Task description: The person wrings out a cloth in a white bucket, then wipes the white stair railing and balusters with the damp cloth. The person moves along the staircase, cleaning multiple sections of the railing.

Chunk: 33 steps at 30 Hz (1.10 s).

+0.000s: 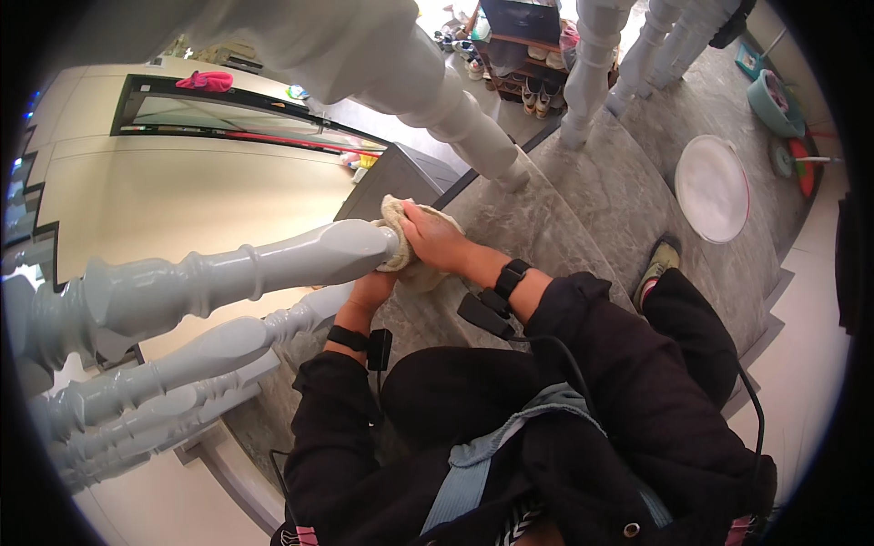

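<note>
A beige cloth [393, 217] is wrapped around the lower end of a glossy grey stair baluster [307, 256]. My right hand [435, 237] presses the cloth from the right, its fingers curled over the fabric. On the near side, my left hand [374, 289] grips the cloth from below; its fingers are hidden behind the baluster and the fabric. Both wrists wear black straps with small devices and cables. Beneath my hands is a grey marbled stair tread [440, 310].
More balusters [218, 351] stand to the left, and another baluster [478, 133] rises ahead. A round white-topped container [713, 190] sits on the steps at right, near a teal bucket [771, 112]. Beyond the railing is a shoe rack [522, 51]. My shoe [659, 267] rests on a step.
</note>
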### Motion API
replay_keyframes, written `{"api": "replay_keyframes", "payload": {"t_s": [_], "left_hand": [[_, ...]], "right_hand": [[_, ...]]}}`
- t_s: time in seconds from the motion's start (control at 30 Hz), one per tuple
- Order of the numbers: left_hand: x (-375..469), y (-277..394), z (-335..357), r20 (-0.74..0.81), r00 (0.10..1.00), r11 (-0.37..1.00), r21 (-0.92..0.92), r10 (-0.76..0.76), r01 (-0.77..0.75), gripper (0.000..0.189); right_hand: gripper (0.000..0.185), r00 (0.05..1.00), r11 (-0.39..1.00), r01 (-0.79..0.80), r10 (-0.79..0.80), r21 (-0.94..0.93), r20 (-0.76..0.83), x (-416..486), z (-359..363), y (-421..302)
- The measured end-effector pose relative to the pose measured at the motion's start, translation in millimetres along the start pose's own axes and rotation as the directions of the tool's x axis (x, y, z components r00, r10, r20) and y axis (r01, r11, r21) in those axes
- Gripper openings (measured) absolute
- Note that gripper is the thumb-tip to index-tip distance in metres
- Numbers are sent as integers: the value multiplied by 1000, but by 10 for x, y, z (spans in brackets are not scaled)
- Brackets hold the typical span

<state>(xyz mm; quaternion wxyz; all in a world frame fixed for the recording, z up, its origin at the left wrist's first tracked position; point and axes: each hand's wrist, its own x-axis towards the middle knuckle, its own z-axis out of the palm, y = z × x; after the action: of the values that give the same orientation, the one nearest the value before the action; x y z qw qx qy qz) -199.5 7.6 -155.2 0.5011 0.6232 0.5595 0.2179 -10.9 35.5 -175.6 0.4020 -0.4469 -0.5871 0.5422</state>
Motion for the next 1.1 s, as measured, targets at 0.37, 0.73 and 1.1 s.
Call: {"api": "replay_keyframes", "payload": {"t_s": [0.37,0.73,1.1], "left_hand": [[-540,275,162,96,994,938,346,-49,13,48],[-861,459,-7,93,969,968,124,-229,217,48],[-250,-230,-87,-131,990,985,169,54,-32,45]], "right_hand": [[66,985,992,49,-68,-117,-160,-766,5,-99],[39,970,944,-190,222,268,-95,-1148,-170,-163],[53,998,996,54,-52,-75,36,-127,-35,21]]}}
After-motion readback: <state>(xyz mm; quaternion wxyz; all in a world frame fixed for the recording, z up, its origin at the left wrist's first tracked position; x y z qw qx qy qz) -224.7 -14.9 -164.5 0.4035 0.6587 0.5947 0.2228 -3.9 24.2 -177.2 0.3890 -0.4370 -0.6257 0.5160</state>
